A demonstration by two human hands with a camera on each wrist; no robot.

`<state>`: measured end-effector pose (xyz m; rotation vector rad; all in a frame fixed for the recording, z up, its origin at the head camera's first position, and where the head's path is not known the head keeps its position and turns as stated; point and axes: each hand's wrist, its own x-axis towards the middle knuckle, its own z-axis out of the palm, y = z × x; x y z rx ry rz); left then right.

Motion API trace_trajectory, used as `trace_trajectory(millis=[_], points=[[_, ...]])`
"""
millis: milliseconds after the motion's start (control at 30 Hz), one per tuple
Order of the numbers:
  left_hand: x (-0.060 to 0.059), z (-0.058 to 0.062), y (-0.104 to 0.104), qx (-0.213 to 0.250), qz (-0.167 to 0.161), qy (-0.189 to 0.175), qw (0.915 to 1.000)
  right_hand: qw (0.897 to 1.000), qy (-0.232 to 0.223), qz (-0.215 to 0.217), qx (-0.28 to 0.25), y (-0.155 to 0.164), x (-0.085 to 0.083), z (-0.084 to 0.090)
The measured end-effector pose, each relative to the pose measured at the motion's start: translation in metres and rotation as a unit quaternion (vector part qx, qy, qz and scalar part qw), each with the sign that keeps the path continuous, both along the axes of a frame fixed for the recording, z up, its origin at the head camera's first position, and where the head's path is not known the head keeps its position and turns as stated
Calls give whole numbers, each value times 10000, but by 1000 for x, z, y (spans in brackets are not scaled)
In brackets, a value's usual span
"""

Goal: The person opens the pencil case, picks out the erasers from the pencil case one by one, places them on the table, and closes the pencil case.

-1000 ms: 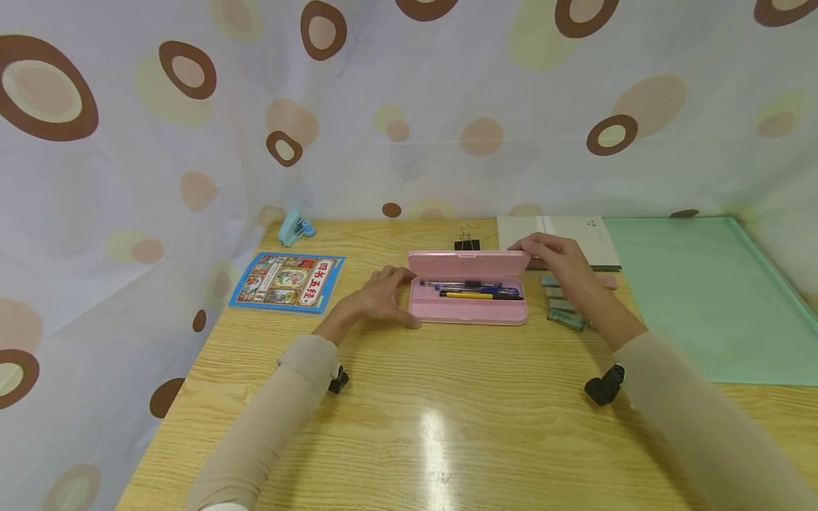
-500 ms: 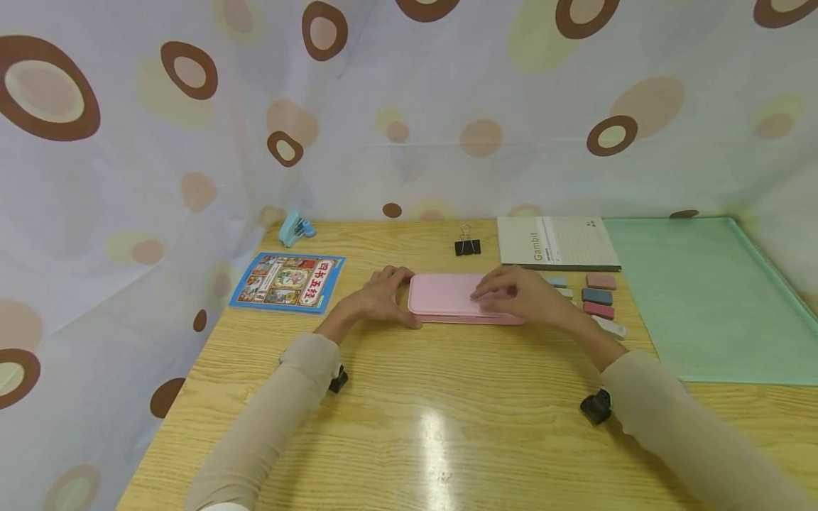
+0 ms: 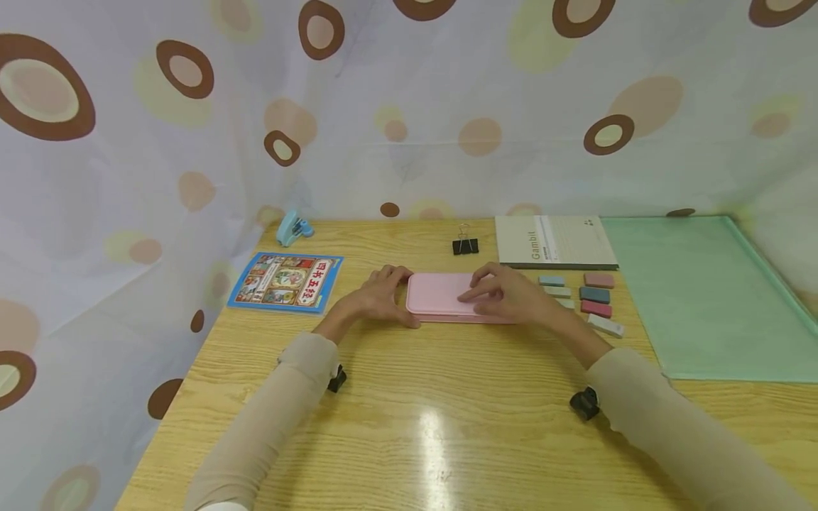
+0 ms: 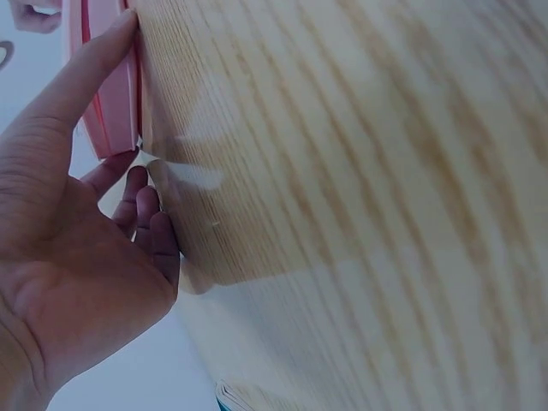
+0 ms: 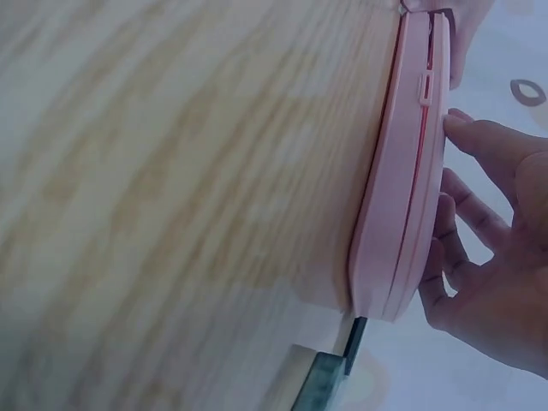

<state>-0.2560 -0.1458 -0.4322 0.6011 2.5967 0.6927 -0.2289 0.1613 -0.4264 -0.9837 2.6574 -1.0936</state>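
Note:
A pink pencil case (image 3: 437, 294) lies on the wooden table with its lid down over the base. At its left end my left hand (image 3: 381, 297) holds it, thumb along the front side and fingers round the end and back. The left wrist view shows the thumb (image 4: 103, 51) against the case's side. My right hand (image 3: 508, 294) rests its fingertips on the right part of the lid. In the right wrist view a thin line runs between lid and base beside the latch (image 5: 425, 88). The pens inside are now hidden.
Several erasers (image 3: 596, 295) lie right of the case, some partly behind my right hand. Behind stand a black binder clip (image 3: 465, 246) and a Gambit notebook (image 3: 556, 241). A green tray (image 3: 716, 298) is at right; a blue-edged booklet (image 3: 285, 282) and light-blue hole punch (image 3: 294, 228) are at left.
The lid has swung down over the pens, and my right hand has moved from the raised lid's right corner leftward onto its top. My left hand has stayed at the left end.

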Motion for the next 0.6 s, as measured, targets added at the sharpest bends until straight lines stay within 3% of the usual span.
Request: trace_trajectory(millis=[267, 400, 533, 600], points=[[2, 1, 1, 11, 33, -36, 10000, 9991, -8, -37, 421, -5, 4, 5], [3, 4, 1, -32, 51, -33, 10000, 9980, 225, -75, 586, -7, 7, 5], [4, 7, 2, -108, 33, 30, 9999, 9966, 634, 46, 525, -4, 9, 3], [4, 8, 2, -180, 10, 80, 9998, 9977, 570, 143, 342, 0, 10, 3]])
